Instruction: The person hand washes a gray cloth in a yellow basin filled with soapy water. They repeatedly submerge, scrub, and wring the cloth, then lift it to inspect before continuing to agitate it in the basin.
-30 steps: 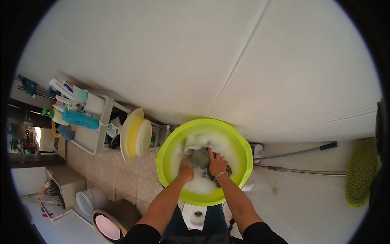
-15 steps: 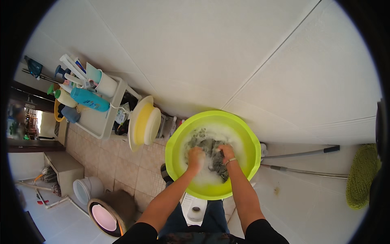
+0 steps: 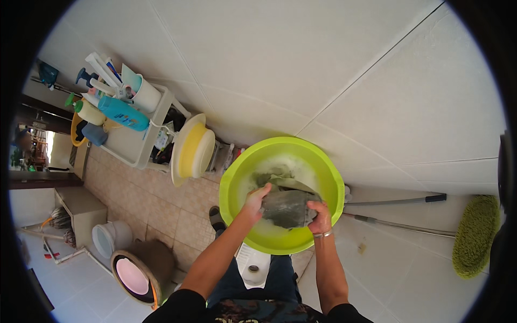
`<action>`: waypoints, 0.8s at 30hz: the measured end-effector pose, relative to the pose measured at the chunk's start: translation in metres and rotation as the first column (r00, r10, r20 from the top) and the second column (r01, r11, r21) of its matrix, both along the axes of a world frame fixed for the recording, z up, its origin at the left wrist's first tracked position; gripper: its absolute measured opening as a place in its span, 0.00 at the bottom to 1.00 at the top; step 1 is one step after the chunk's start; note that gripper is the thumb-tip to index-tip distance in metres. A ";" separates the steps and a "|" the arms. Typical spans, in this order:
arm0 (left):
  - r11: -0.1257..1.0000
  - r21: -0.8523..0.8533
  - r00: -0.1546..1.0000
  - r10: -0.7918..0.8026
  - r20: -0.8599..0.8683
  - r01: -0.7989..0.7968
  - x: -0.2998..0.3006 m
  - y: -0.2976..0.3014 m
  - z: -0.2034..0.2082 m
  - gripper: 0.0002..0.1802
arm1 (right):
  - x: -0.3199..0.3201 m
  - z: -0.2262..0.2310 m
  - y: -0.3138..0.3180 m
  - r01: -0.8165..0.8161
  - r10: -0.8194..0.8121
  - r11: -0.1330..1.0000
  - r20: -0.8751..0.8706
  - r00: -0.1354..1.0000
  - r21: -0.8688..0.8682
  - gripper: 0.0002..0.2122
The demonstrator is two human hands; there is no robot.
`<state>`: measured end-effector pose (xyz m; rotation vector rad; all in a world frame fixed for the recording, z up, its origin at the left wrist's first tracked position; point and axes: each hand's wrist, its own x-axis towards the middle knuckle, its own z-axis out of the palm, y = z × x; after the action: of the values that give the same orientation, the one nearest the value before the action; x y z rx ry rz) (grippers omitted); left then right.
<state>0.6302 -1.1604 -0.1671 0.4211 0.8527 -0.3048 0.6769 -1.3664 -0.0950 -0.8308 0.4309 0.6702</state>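
Observation:
A wet dark grey garment (image 3: 290, 209) is stretched between my two hands over a lime-green basin (image 3: 229, 194). My left hand (image 3: 254, 204) grips its left side, thumb on top. Closed on the right edge is my right hand (image 3: 321, 217), which has a bracelet at the wrist. The part between them is spread fairly flat, and the rest of the cloth trails into white suds (image 3: 304, 173) at the far side of the basin. What kind of garment it is, I cannot tell.
Left of the basin stands a cream and yellow round tub (image 3: 193, 151) beside a white shelf rack (image 3: 129, 153) with bottles. A brown barrel (image 3: 156, 264) and white bucket (image 3: 121, 234) are lower left. A squat toilet (image 3: 253, 264) lies below; a green mop head (image 3: 476, 237) is at right.
Both hands have come up from the suds and moved apart, the right one further right. The garment, bunched in the foam before, is now lifted and spread between them.

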 end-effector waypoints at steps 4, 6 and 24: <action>0.968 0.180 0.972 0.142 0.187 -0.176 -0.029 -0.010 0.030 0.15 | 0.006 0.002 -0.017 0.075 -0.061 0.990 0.118 0.991 -0.116 0.20; 0.890 0.424 0.954 0.041 0.297 -0.170 -0.041 -0.013 0.026 0.14 | 0.008 0.001 -0.019 0.024 -0.008 0.987 0.098 0.995 -0.159 0.21; 0.070 0.996 0.845 -0.529 0.078 -0.049 -0.053 0.013 0.033 0.26 | -0.019 0.051 0.010 -0.699 0.559 0.711 0.663 0.497 -0.076 0.10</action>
<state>0.5771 -1.1472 -0.1341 1.9524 0.3671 0.1444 0.6577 -1.3568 -0.0442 -0.9647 -0.6386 1.0310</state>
